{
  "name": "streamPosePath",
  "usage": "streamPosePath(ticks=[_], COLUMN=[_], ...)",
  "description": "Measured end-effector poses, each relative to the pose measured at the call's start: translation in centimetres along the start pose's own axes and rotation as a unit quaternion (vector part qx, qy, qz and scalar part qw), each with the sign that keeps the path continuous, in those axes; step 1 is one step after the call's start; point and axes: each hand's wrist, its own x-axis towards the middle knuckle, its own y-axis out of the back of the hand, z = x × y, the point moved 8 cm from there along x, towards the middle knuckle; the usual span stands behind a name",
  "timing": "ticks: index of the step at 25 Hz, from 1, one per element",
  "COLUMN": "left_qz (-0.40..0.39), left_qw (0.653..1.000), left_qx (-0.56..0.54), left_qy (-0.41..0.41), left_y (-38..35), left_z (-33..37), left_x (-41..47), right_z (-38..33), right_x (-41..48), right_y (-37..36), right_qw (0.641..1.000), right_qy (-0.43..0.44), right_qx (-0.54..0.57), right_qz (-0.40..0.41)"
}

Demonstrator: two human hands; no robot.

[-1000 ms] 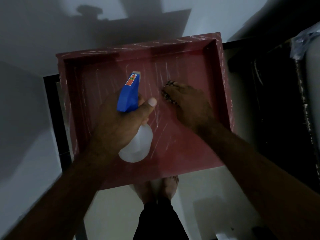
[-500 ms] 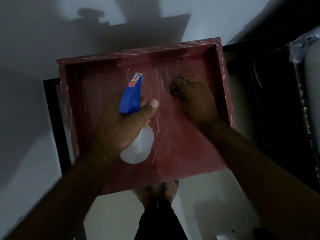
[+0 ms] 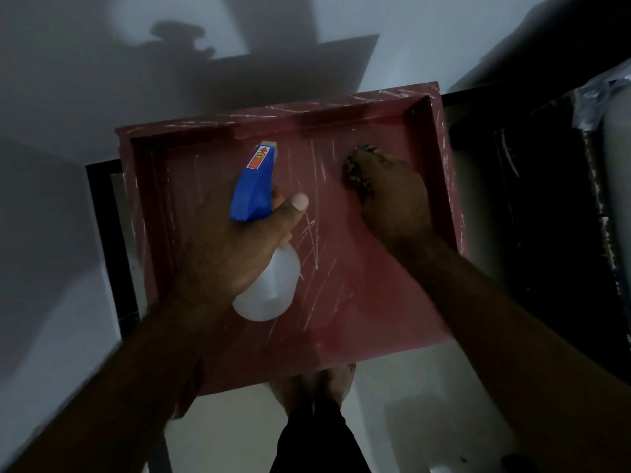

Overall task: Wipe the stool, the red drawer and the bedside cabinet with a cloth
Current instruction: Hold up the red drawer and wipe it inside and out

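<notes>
Our bare feet (image 3: 327, 380) stand on a pale floor, just under the near edge of the red drawer (image 3: 358, 302). Over its scratched bottom our left hand (image 3: 222, 254) wraps round a spray bottle (image 3: 269, 288) — blue head pointing away. Farther in, toward the back right corner, our right hand (image 3: 392, 199) curls over a speckled cloth (image 3: 355, 169), pressing it to the drawer's bottom — a shadowed wall (image 3: 444, 39) beyond.

Head view, steeply downward, close.
</notes>
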Motion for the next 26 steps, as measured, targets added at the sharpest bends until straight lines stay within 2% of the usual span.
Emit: streamPosePath(ticks=[2,6,8,11,13,17,19,22,24,26], left_qz=[0.005,0.005,-0.001,-0.003,-0.004,-0.007,-0.009,-0.005,-0.001,0.002], left_qw=[1.000,1.000,1.000,1.000,1.000,1.000,1.000,1.000,1.000,1.000], left_qx=[0.001,-0.009,-0.016,-0.013,-0.014,-0.015,-0.023,-0.017,-0.013,-0.006], left_qy=[-0.003,0.007,0.005,-0.001,0.002,0.015,0.018,0.008,0.007,0.007], left_y=[0.3,0.2,0.1,0.1,0.1,-0.2,-0.2,-0.1,0.1,0.1], left_z=[0.1,0.1,0.1,-0.2,-0.5,-0.5,-0.5,-0.4,-0.6,-0.6], left_x=[0.2,0.2,0.1,0.2,0.4,0.6,0.6,0.8,1.0,1.1], right_z=[-0.9,-4.9,-3.3,0.7,-0.5,-4.0,-2.5,0.8,0.1,-1.3], right_x=[0.0,-1.3,-0.3,1.5,1.4,0.3,0.9,1.7,2.1,2.4], right_y=[0.0,-1.4,-0.6,0.5,-0.4,-1.4,-0.4,0.8,0.2,-0.7], right_qw=[1.000,0.992,0.995,1.000,1.000,0.993,0.997,0.999,0.999,1.000], right_qy=[-0.009,0.113,0.088,-0.023,-0.006,0.106,0.070,-0.041,-0.035,0.020], right_qx=[-0.015,-0.013,0.001,-0.001,-0.006,0.004,0.012,0.013,0.012,0.010], right_qz=[0.007,-0.059,-0.040,0.013,0.002,-0.055,-0.028,0.031,0.023,-0.008])
